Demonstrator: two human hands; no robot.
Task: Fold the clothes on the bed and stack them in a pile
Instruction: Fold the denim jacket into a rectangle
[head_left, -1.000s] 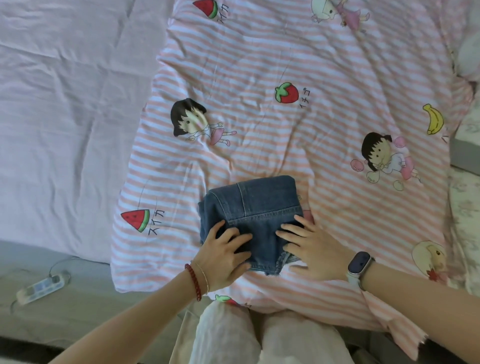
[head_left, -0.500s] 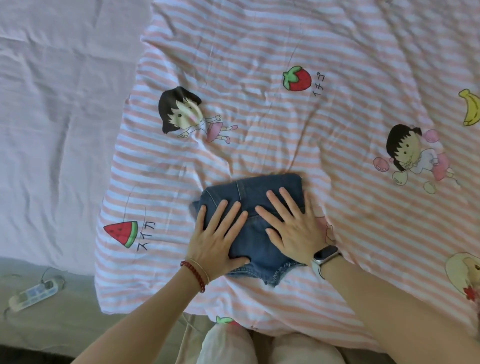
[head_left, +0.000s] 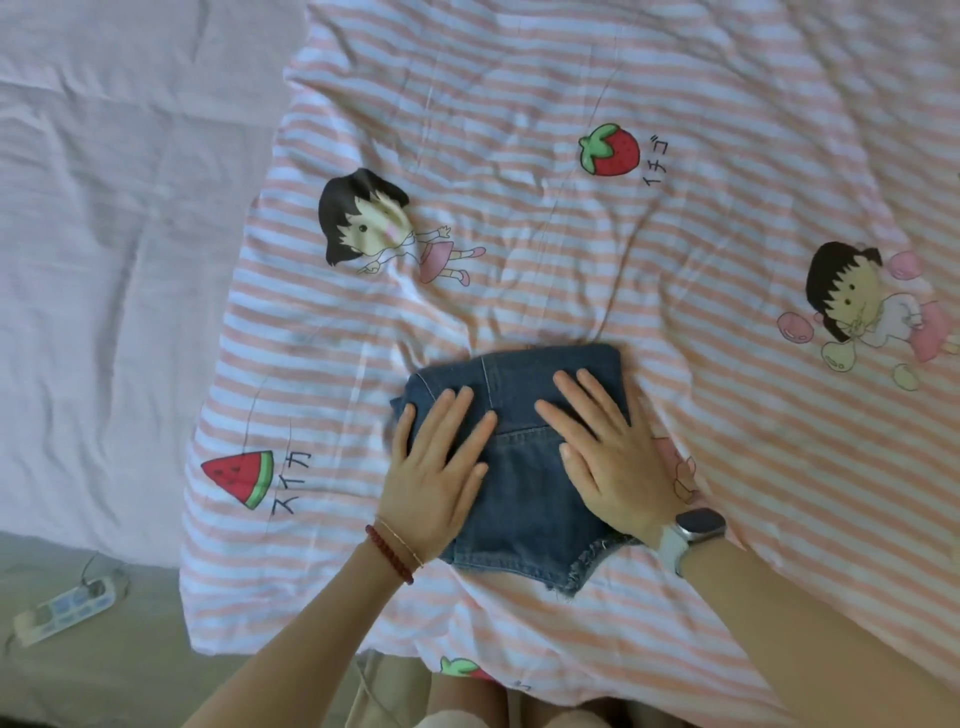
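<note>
A pair of folded denim shorts (head_left: 524, 467) lies flat on a pink-and-white striped quilt (head_left: 623, 260), near the quilt's near edge and roughly centre in the view. The denim is a compact blue rectangle, with a frayed hem poking out at its near right corner.

Both hands lie flat on top of it, fingers straight and spread wide, gripping nothing. The left hand (head_left: 434, 473) covers the left side of the shorts, with a red bead bracelet (head_left: 389, 553) at the wrist. The right hand (head_left: 608, 452) covers the right side, its outer edge spilling onto the quilt, with a smartwatch (head_left: 698, 525) on the wrist. This looks like a smoothing or pressing step on one finished fold.

The quilt is printed with cartoon girls, a strawberry (head_left: 608, 148) far from the hands, and a watermelon slice (head_left: 241, 475) to the left. Beyond the quilt's left edge is a plain lilac sheet (head_left: 114, 208). A power strip (head_left: 65, 610) lies on the floor at near left.

No other garments or pile are visible here. The likely risk: stiff denim may spring open once the pressure lifts, or the fold may slip if carried by one edge. The soft, wrinkled quilt could also tilt anything stacked on it.
</note>
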